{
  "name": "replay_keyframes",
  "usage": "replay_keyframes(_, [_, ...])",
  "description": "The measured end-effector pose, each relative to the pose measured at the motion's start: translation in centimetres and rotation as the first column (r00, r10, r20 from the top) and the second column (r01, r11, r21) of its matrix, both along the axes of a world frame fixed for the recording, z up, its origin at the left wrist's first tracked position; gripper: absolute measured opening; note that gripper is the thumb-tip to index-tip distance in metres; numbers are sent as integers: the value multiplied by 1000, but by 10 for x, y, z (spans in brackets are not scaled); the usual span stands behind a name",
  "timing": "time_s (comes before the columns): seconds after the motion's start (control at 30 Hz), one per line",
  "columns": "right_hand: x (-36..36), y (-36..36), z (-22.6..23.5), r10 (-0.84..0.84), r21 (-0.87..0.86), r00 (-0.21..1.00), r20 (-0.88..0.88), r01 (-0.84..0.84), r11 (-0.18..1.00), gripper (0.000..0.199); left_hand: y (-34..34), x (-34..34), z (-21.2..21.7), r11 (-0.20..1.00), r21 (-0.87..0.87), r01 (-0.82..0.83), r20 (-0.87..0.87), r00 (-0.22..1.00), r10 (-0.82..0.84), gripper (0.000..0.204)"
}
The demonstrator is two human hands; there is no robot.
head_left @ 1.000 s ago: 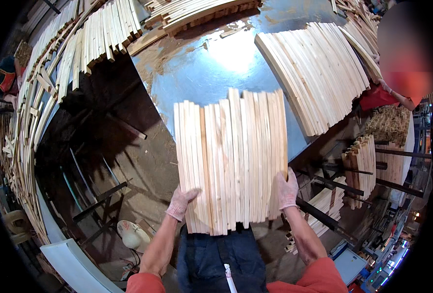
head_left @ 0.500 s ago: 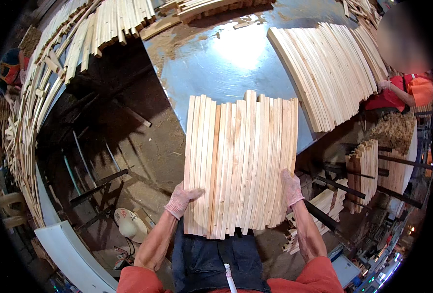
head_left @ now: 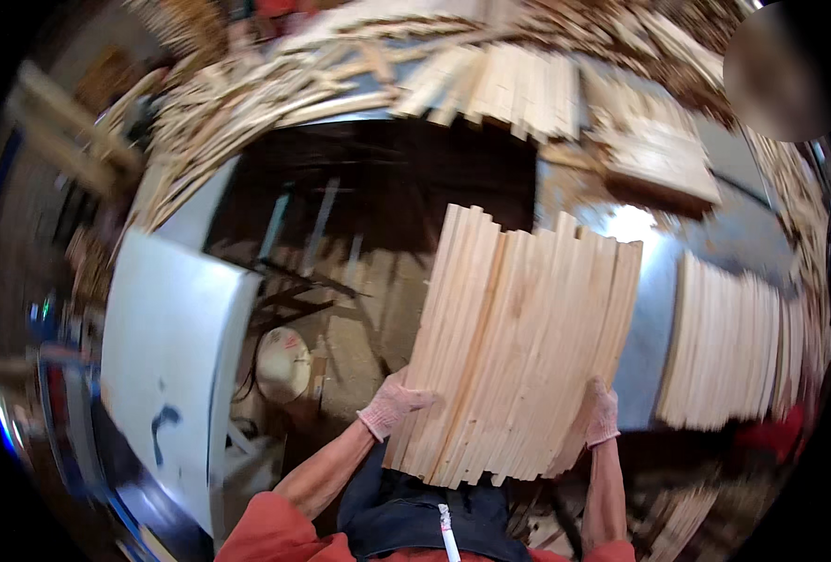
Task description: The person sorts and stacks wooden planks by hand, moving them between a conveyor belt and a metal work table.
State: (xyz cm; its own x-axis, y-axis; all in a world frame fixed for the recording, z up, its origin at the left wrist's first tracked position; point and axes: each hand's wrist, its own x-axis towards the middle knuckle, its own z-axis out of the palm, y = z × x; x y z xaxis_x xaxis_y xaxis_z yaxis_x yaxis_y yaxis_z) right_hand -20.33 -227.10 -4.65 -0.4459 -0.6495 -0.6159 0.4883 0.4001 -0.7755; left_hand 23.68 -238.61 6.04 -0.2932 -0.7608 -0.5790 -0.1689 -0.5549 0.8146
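Since the wooden strips (head_left: 519, 347) probably handle as a heavy, stiff, slip-prone row, support both outer edges: your left hand (head_left: 395, 403) and right hand (head_left: 603, 413) clamp it between them, near-left of the worktop (head_left: 649, 351).

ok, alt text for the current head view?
Gloved left hand and gloved right hand grip opposite sides of a row of pale wooden strips. To its right, a second row lies on a metal table; at left is a pale panel with a dark mark.
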Motion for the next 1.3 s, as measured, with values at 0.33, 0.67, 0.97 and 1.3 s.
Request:
replay_keyframes(0.33, [233, -184, 176, 586, -238, 787, -193, -617, 750, 47, 124, 224, 125, 768, -217, -602, -275, 793, 544, 64])
replay_keyframes(0.67, [649, -173, 267, 965, -182, 188, -183, -971, 154, 41, 312, 479, 181, 377, -3, -926, -230, 367, 901, 49])
replay_keyframes(0.97, [837, -163, 239, 980, -160, -88, -178, -980, -117, 50, 368, 593, 142, 125, -79, -989, -15, 126, 992, 77])
replay_keyframes(1.3, [979, -107, 249, 966, -199, -205, -160, -952, -234, 52, 409, 723, 236, 545, -66, -836, 825, 261, 501, 112])
